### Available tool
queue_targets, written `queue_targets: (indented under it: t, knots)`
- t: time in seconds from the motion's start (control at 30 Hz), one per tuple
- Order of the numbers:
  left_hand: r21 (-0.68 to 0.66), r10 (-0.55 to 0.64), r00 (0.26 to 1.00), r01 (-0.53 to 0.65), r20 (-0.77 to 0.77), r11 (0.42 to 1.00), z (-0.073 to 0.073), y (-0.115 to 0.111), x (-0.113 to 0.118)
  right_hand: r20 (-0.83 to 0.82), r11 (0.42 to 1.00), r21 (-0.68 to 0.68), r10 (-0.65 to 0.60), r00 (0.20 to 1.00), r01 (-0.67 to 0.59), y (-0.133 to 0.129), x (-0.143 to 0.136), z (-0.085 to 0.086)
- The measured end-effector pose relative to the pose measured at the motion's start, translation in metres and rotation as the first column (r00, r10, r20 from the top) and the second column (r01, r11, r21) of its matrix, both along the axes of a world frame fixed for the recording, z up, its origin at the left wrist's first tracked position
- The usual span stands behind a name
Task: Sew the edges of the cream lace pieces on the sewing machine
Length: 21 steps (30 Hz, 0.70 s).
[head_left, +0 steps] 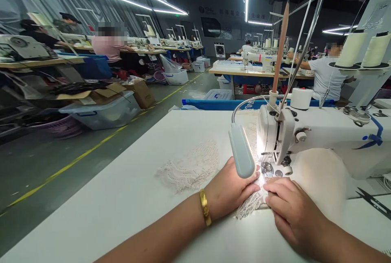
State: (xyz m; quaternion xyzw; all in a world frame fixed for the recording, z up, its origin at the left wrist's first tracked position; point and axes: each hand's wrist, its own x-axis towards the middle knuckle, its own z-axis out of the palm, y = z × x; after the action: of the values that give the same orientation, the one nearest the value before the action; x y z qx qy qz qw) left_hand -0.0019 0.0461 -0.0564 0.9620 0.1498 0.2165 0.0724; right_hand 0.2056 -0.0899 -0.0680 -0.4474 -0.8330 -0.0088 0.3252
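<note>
Lace [251, 206] looked light, soft and easily snagged, best steadied at its edges; left hand [228, 189] and right hand [295, 210] touched it, fingers bent close together, any pinch unclear.

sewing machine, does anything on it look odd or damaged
Nothing on the sewing machine looks plainly damaged. Two things look like add-ons: a pencil-like stick stands upright at its left end, and a blue strip is knotted farther right.

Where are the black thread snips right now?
In the head view, the black thread snips lie at the right edge, near the white sewing machine, right of the right hand.
</note>
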Motion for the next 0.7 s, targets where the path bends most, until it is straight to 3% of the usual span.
queue_targets:
  t: [0.3,0.7]
  knots:
    - [-0.003,-0.013,1.000,0.013,0.002,1.000,-0.0014,0.0048,-0.0003,-0.024,0.997,-0.073,-0.016,1.000,0.015,-0.0018,-0.0025,0.0033]
    - [-0.033,-0.024,0.999,0.023,-0.028,0.999,0.0072,0.0040,0.0006,-0.032,0.992,-0.119,-0.056,0.998,0.052,-0.0028,-0.0051,0.0003]
